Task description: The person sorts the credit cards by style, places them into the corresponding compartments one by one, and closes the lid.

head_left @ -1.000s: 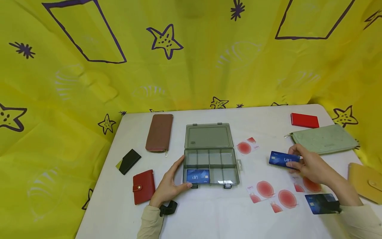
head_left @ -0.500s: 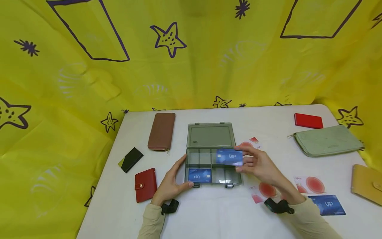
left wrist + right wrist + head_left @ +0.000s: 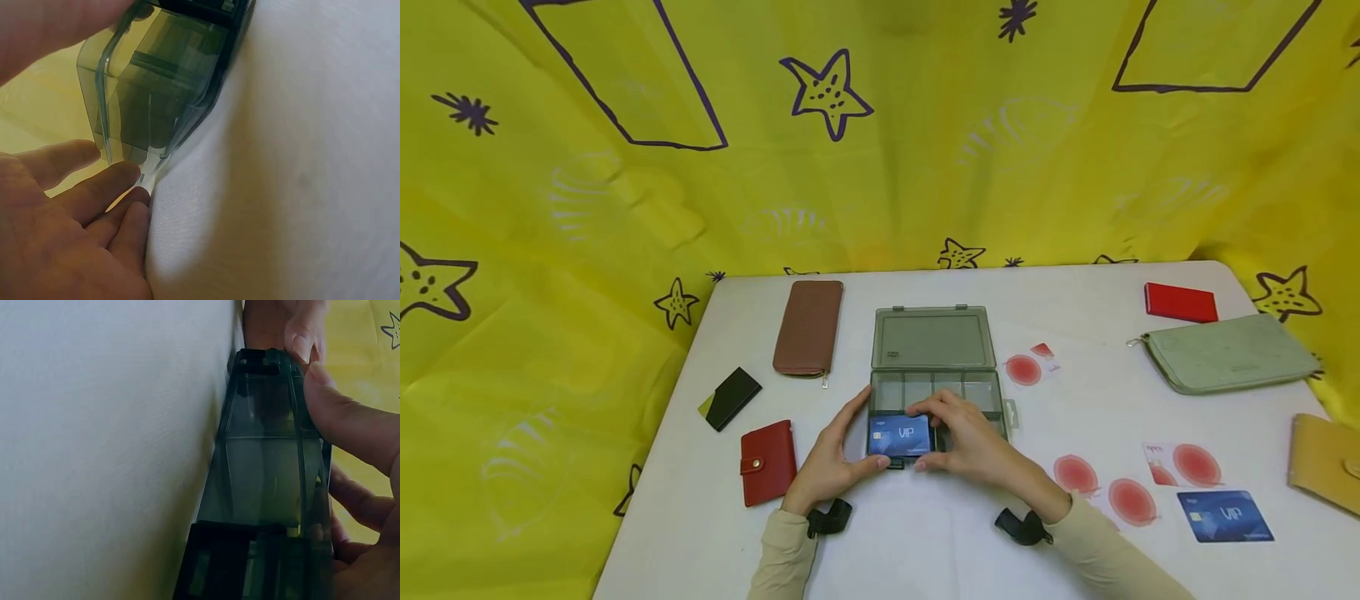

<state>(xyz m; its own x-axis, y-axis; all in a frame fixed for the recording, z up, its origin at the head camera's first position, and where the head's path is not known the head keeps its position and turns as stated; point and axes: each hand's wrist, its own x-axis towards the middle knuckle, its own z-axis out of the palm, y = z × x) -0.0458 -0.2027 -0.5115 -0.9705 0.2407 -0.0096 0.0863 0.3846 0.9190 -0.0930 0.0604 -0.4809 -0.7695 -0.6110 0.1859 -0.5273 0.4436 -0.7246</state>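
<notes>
A translucent grey-green storage box [image 3: 977,392] with several compartments lies on the table, its lid [image 3: 932,337] folded back. My left hand [image 3: 831,467] holds the box's left side, thumb at the front edge; the left wrist view shows the fingertips [image 3: 128,172] against the box's clear wall. My right hand [image 3: 966,446] pinches a blue VIP card [image 3: 898,435] over the front-left compartment. The blue card seen there before is hidden beneath it. In the right wrist view the right thumb [image 3: 350,425] is at the box's upper edge.
Right of the box lie another blue VIP card [image 3: 1225,517] and several red-and-white cards [image 3: 1183,465]. A green wallet [image 3: 1232,354], red case [image 3: 1180,302] and yellow wallet [image 3: 1326,458] lie far right. A brown wallet [image 3: 808,329], black card holder [image 3: 732,400] and red wallet [image 3: 767,462] are left.
My right hand has carried the blue VIP card left from the table's right side, across the box's right compartments to the front-left one. The left hand keeps its place on the box.
</notes>
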